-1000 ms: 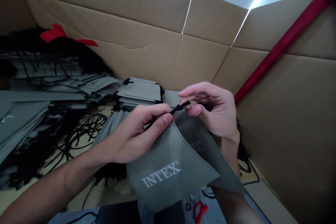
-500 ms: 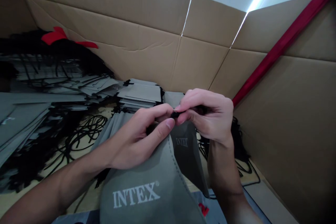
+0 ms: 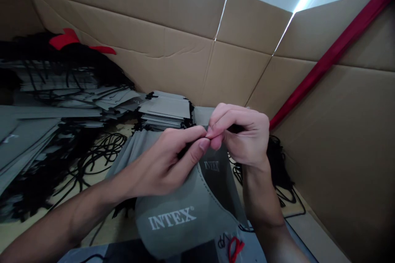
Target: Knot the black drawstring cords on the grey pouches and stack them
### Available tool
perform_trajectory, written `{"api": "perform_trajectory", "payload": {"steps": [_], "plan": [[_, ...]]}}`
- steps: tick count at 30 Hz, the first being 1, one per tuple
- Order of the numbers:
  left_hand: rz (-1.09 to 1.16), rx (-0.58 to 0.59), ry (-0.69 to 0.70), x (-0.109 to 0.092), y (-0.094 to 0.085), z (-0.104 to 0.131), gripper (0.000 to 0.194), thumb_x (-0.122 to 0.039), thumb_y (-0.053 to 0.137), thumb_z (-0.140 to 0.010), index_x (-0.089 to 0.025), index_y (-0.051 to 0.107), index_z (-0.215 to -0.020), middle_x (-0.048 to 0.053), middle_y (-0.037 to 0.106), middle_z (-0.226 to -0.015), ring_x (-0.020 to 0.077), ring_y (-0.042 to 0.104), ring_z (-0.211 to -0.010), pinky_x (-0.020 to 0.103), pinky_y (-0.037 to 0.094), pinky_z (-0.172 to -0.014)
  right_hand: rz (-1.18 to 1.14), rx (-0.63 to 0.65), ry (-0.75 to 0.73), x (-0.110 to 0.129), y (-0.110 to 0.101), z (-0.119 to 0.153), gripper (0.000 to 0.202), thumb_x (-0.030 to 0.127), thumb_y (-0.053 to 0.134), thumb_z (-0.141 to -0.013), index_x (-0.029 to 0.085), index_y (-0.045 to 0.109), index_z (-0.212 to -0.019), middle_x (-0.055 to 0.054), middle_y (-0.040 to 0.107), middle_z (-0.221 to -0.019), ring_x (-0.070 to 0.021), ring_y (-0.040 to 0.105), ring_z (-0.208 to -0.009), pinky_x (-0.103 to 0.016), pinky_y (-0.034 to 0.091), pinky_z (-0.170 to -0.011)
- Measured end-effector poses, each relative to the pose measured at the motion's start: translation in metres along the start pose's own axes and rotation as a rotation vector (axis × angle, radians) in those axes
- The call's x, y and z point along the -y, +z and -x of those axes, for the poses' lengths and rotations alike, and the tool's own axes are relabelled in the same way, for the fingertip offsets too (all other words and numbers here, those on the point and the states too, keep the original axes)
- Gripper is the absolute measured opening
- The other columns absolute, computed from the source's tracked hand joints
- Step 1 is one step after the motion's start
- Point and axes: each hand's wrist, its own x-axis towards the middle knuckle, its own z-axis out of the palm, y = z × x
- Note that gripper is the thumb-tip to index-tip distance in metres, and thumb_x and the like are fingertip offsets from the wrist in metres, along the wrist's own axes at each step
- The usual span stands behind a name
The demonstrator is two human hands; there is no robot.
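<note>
A grey bag [image 3: 173, 230] printed INTEX hangs below my left hand [image 3: 173, 160], whose thumb and forefinger pinch its upper corner. My right hand [image 3: 243, 131] meets that pinch, thumb and fingertips pressed together against the left fingertips. What lies between the right fingertips is too small and hidden to name. Behind the held bag, partly under the hands, is a darker grey bag [image 3: 216, 176], also marked INTEX. Near the lower right edge of the held bag lies a red cord [image 3: 236, 248] beside a thin black loop.
Stacks of grey bags [image 3: 166, 107] with black cords stand behind and at the left. Loose black cords [image 3: 105, 148] lie on the table, with a black bundle [image 3: 277, 160] at right. Cardboard walls [image 3: 185, 61] rise behind, crossed at right by a dark red strip [image 3: 333, 57].
The held bag has swung right and up, uncovering more of the red cord and black loop. The black piece between the fingertips is now hidden. My right hand has shifted slightly left.
</note>
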Motion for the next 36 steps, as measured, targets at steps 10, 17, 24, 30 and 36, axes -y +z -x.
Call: {"api": "perform_trajectory", "payload": {"steps": [10, 17, 24, 30, 36], "plan": [[-0.16, -0.017, 0.119, -0.004, -0.008, 0.0, 0.026, -0.021, 0.052, -0.121, -0.019, 0.06, -0.096, -0.009, 0.038, -0.07, 0.0081, 0.033, -0.058, 0.026, 0.029, -0.054, -0.21, 0.002, 0.203, -0.004, 0.002, 0.0, 0.025, 0.041, 0.105, -0.087, 0.023, 0.089, -0.081, -0.004, 0.08, -0.079, -0.0182, 0.071, -0.073, -0.032, 0.057, -0.067], [-0.51, -0.123, 0.241, -0.002, -0.002, 0.003, 0.019, -0.013, 0.053, -0.117, -0.02, 0.056, -0.1, -0.005, 0.048, -0.079, 0.0115, 0.04, -0.063, 0.031, 0.027, -0.056, -0.159, -0.005, 0.209, -0.009, 0.0, -0.001, 0.024, 0.039, 0.106, -0.085, 0.023, 0.09, -0.082, -0.004, 0.08, -0.08, -0.0177, 0.071, -0.074, -0.031, 0.055, -0.066], [-0.173, -0.108, -0.017, -0.009, -0.008, 0.0, 0.033, -0.027, 0.05, -0.122, -0.02, 0.062, -0.092, -0.006, 0.047, -0.072, 0.0098, 0.042, -0.061, 0.025, 0.034, -0.056, -0.039, 0.008, 0.234, 0.006, -0.006, -0.001, 0.03, 0.05, 0.102, -0.089, 0.023, 0.092, -0.099, -0.004, 0.08, -0.086, -0.0172, 0.07, -0.074, -0.029, 0.051, -0.061], [-0.191, -0.157, -0.018, -0.005, -0.007, 0.003, 0.037, -0.029, 0.057, -0.119, -0.019, 0.058, -0.083, -0.008, 0.041, -0.07, 0.0079, 0.036, -0.061, 0.024, 0.03, -0.056, 0.071, 0.003, 0.301, 0.022, -0.005, -0.001, 0.039, 0.06, 0.092, -0.097, 0.022, 0.09, -0.103, -0.002, 0.078, -0.08, -0.0135, 0.063, -0.066, -0.027, 0.043, -0.056], [-0.089, -0.113, -0.105, -0.006, -0.001, -0.001, 0.035, -0.036, 0.055, -0.121, -0.017, 0.067, -0.094, -0.005, 0.053, -0.075, 0.0099, 0.044, -0.065, 0.025, 0.035, -0.059, 0.113, -0.041, 0.344, 0.022, 0.004, -0.002, 0.037, 0.055, 0.1, -0.09, 0.021, 0.085, -0.084, 0.0, 0.076, -0.071, -0.0127, 0.055, -0.059, -0.027, 0.038, -0.052]]}}
